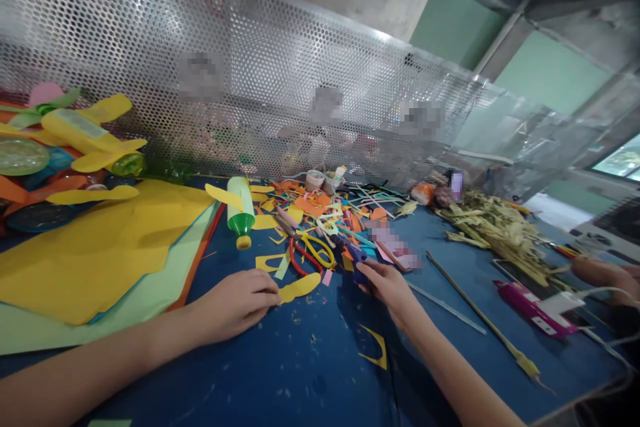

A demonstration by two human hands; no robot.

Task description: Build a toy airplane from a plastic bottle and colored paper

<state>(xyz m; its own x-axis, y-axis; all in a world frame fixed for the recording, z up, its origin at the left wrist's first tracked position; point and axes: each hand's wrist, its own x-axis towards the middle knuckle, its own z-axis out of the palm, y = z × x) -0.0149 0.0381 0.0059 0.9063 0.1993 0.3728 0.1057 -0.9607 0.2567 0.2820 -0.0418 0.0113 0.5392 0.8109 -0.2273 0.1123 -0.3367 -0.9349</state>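
My left hand (245, 300) is closed on one end of a yellow paper cutout (301, 287), low over the blue table (310, 360). Farther right, my right hand (385, 283) has its fingers wrapped round a dark blue tool (354, 255) whose far end points into the paper scraps (313, 203); its exact shape is unclear. Between and beyond the hands lie scissors with red handles (306, 259) and scissors with yellow handles (323, 250). A bottle with a green neck (241, 210) and yellow paper pieces lies behind my left hand.
Large yellow sheets (100, 247) and bottle models (80, 130) fill the left. At right are dried husks (500, 227), a glue stick (447, 307), a pink power strip (535, 310) and another person's hand (603, 273). A perforated metal screen (280, 73) stands behind.
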